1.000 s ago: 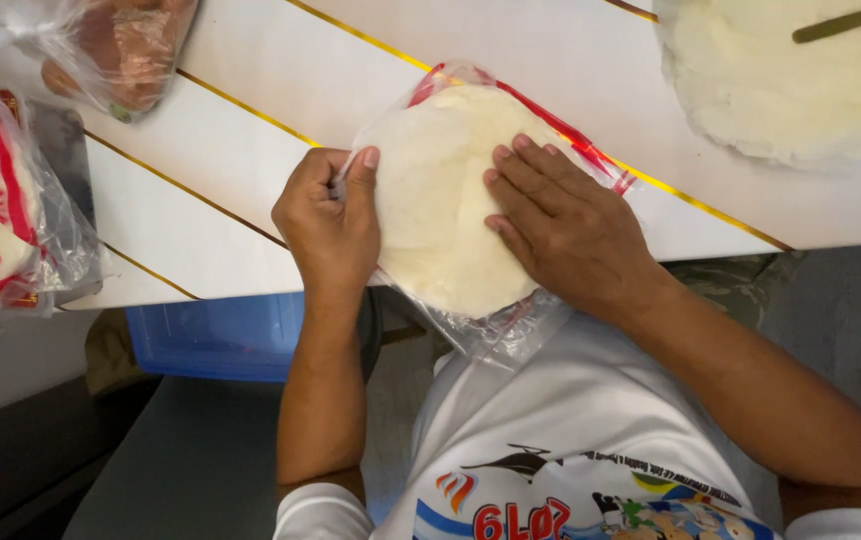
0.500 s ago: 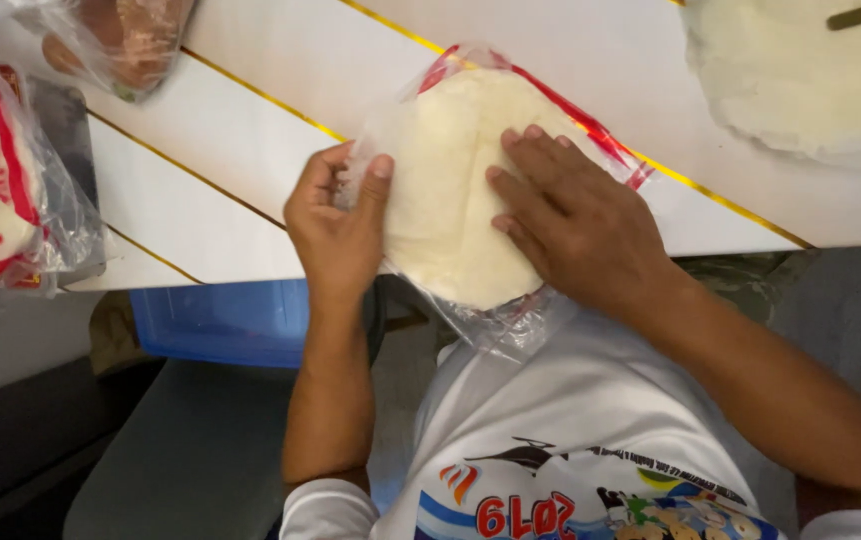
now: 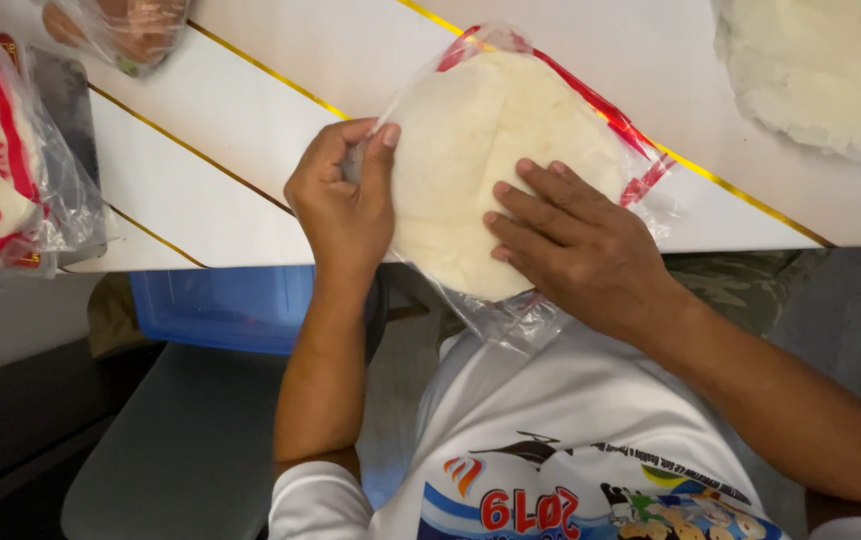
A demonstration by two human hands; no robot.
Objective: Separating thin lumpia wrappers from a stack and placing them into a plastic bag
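**A:** What have I got under the hands right now?

**B:** A clear plastic bag (image 3: 511, 310) with red edging, holding a stack of pale round flatbreads (image 3: 471, 170). It lies on the white table (image 3: 251, 120), the one with thin gold lines, and its near end hangs over the table edge toward my body.

**A:** And the left hand?

**B:** My left hand (image 3: 343, 205) is at the bag's left rim. Thumb and fingers are curled together, pinching the plastic against the edge of the stack.

**A:** The right?

**B:** My right hand (image 3: 581, 250) lies flat on top of the bag, fingers spread and pointing left, pressing on the flatbreads. It is not closed around anything.

**A:** What else is near?

**B:** Another bagged stack of flatbreads (image 3: 1, 180) with a red printed label sits at the far left, partly off the table. A bag with brownish contents (image 3: 121, 30) lies at the top left; I cannot tell what is in it. A loose pile of flatbreads (image 3: 821, 70) sits at the top right. A blue bin (image 3: 221, 305) shows below the table edge.
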